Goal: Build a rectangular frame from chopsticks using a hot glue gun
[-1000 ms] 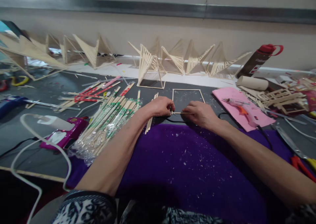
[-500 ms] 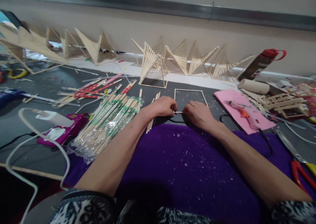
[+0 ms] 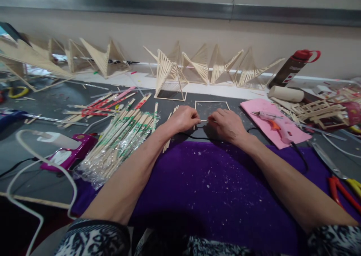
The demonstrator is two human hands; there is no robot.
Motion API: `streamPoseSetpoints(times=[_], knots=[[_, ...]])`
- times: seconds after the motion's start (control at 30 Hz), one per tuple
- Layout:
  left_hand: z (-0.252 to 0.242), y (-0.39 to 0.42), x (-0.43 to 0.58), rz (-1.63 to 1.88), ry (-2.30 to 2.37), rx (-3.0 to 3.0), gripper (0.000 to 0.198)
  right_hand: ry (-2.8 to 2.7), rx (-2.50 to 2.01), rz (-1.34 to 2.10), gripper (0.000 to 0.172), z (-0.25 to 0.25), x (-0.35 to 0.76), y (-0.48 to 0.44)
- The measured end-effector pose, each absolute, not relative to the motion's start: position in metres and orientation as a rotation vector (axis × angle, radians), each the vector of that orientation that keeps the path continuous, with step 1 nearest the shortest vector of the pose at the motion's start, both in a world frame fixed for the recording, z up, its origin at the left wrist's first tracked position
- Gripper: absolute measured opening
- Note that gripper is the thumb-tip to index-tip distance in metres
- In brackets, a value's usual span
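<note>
A square frame of thin wooden sticks [image 3: 211, 102] lies flat on the dark table in front of me. My left hand [image 3: 183, 119] pinches the left end of the frame's near stick. My right hand [image 3: 228, 124] is closed on the same stick just to the right, and only a short piece of it [image 3: 205, 120] shows between my fingers. A few loose sticks [image 3: 169, 130] lie under my left wrist. A bundle of wrapped chopsticks [image 3: 121, 139] sits to the left.
Stick sculptures [image 3: 169, 73] line the wall at the back. A glue gun [image 3: 267, 121] rests on a pink sheet [image 3: 293, 133] at the right. A dark bottle with a red cap [image 3: 293, 66], red-handled pliers [image 3: 342, 190] and a magenta tool [image 3: 70, 150] with white cable lie around. A purple cloth [image 3: 214, 188] covers the near table.
My hands have drawn closer together on the frame's near stick, and less of it shows between them. The view has shifted slightly.
</note>
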State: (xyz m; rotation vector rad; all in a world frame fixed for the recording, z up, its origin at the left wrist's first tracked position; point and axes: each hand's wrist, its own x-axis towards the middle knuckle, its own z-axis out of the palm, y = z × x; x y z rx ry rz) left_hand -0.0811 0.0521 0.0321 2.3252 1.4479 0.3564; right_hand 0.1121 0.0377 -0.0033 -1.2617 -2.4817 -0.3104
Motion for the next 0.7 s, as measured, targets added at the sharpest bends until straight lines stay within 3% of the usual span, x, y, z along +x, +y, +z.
streamPoseSetpoints(times=[0.43,0.7], knots=[[0.035,0.055,-0.09,0.552,1.179,1.883,0.018,-2.278,-1.198,0.174,0.019,0.024,0.131,0.035],[0.045,0.06,-0.106,0.665,1.453,1.92,0.021,-2.098,-1.316,0.173,0.016,0.025,0.151,0.046]])
